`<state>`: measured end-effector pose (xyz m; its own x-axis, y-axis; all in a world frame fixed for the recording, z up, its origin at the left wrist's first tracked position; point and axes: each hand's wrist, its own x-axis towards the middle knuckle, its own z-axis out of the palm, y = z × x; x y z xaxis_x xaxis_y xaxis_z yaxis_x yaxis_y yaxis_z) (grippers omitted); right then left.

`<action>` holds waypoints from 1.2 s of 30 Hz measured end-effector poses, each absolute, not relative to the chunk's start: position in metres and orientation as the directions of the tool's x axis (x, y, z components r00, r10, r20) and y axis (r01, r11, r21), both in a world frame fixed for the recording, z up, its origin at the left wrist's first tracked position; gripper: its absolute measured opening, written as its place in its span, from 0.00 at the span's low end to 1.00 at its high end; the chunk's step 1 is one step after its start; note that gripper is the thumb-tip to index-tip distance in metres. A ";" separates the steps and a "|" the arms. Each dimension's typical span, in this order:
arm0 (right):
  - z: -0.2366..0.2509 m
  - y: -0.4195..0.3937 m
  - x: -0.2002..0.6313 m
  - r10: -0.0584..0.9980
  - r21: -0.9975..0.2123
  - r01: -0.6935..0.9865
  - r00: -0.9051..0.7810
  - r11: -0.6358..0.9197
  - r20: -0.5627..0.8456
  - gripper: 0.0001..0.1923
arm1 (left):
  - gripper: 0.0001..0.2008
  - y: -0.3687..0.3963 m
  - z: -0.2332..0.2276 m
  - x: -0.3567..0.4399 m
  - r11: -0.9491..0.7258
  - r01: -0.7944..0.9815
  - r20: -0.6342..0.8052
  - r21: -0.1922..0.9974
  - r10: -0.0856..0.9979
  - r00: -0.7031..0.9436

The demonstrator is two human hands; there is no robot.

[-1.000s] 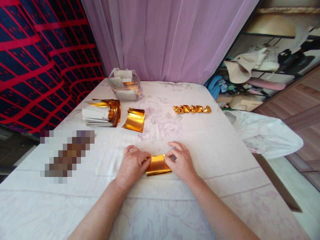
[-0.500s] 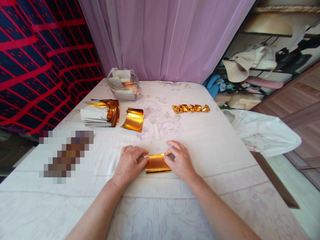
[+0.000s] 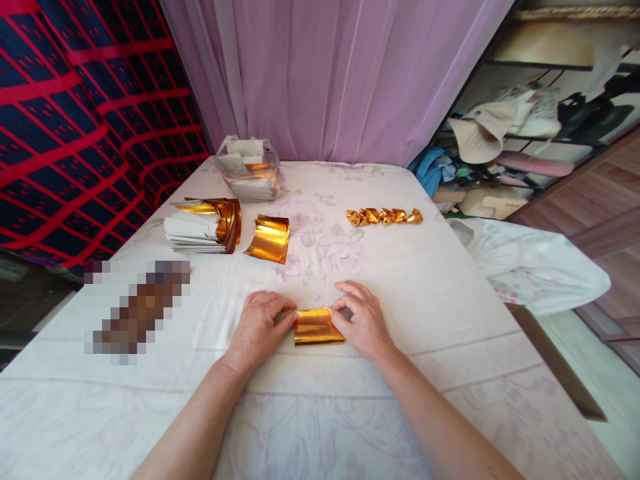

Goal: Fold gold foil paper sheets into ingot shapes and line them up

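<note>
A folded gold foil sheet [image 3: 318,327] lies on the white floral cloth of the table [image 3: 400,280] in front of me. My left hand [image 3: 260,327] pinches its left end with the fingertips. Its right end is pinched by my right hand [image 3: 363,319]. Both hands rest on the cloth. Farther back, a curled gold sheet [image 3: 269,239] lies alone. To the left of that sheet sits a stack of gold and white sheets [image 3: 203,225].
A row of folded gold pieces [image 3: 384,217] lies at the back right. A clear plastic bag of sheets [image 3: 249,169] stands near the purple curtain [image 3: 330,73]. A blurred patch [image 3: 137,310] is on the left. White cloth [image 3: 535,267] hangs off the right edge.
My left fingers slid slightly left off the foil, showing more of it. The foil and my right hand stay almost still.
</note>
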<state>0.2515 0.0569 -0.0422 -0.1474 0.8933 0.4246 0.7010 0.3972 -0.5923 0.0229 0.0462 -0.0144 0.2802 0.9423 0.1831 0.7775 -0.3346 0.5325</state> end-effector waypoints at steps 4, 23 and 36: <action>-0.037 0.057 0.254 0.871 -0.635 0.629 -0.150 0.449 0.467 0.05 | 0.11 0.044 -0.014 0.021 -0.355 0.762 0.205 0.541 0.935 0.289; -0.025 0.057 0.256 0.851 -0.689 0.513 -0.193 0.512 0.489 0.04 | 0.12 0.046 -0.010 0.021 -0.332 0.691 0.193 0.642 0.942 0.273; -0.025 0.056 0.255 0.865 -0.697 0.524 -0.191 0.490 0.464 0.04 | 0.13 0.046 -0.011 0.022 -0.327 0.696 0.203 0.639 0.945 0.257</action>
